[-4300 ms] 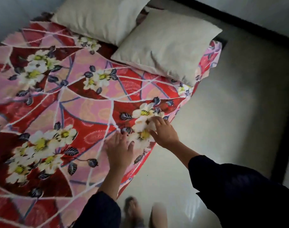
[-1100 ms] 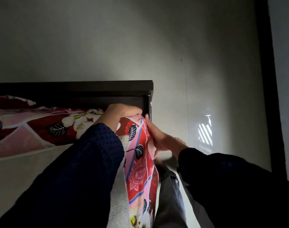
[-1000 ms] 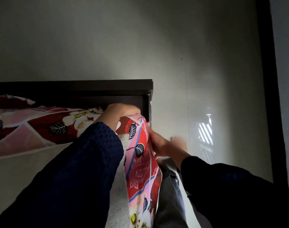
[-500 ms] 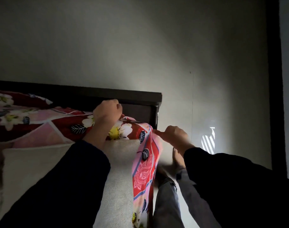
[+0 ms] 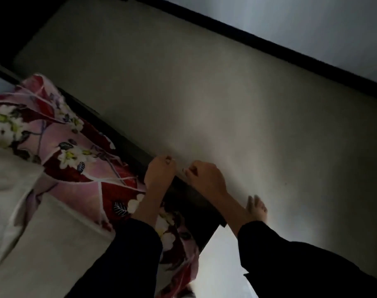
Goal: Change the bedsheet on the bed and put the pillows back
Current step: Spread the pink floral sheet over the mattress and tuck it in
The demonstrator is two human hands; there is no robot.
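Observation:
The red and pink floral bedsheet (image 5: pixel 82 166) covers the mattress along the dark bed frame (image 5: pixel 189 203). Two beige pillows (image 5: pixel 43 237) lie on it at the lower left. My left hand (image 5: pixel 159 174) is over the frame's far edge just past the sheet, fingers curled. My right hand (image 5: pixel 204 178) is close beside it over the floor side of the frame, also curled. The frame is blurred and I see nothing held in either hand.
Pale floor (image 5: pixel 247 104) spreads beyond the bed frame to a dark skirting strip (image 5: pixel 269 46) below the wall. My bare foot (image 5: pixel 256 208) stands on the floor by the frame's corner. Dark sleeves cover both forearms.
The view has swung and tilted. Both hands have left the sheet corner and now sit close together over the bed frame's edge. The sheet hangs down at the corner.

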